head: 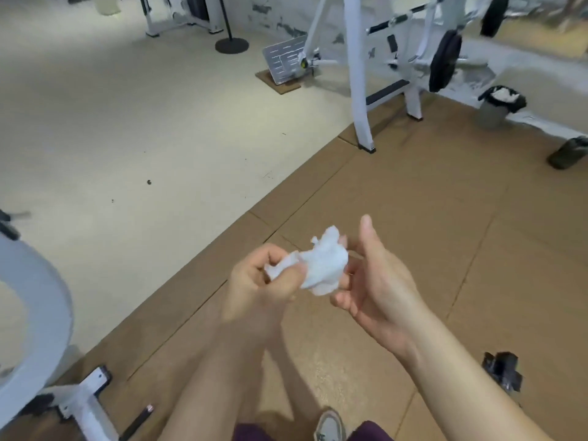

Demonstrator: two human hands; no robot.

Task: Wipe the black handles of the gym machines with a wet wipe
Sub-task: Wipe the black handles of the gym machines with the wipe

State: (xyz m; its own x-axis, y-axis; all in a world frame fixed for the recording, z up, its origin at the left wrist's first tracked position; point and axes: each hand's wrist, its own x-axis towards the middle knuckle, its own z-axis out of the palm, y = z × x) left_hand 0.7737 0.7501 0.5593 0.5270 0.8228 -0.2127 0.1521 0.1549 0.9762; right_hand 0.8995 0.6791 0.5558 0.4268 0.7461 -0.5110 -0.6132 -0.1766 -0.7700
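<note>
A crumpled white wet wipe [323, 264] sits between both hands in front of me, above the brown mat floor. My left hand [264, 281] pinches its left end between thumb and curled fingers. My right hand [372, 278] cups the wipe's right side, thumb up and fingers bent under it. A white gym machine [410, 58] stands at the far right with a black handle [380, 27] on a raised bar, well beyond arm's reach.
A small bin [496, 106] filled with white wipes stands right of the machine, near a dark bottle [569, 152]. A white machine frame [35, 313] curves at the left. A black post base [231, 45] stands far back. A dark object [502, 370] lies at lower right.
</note>
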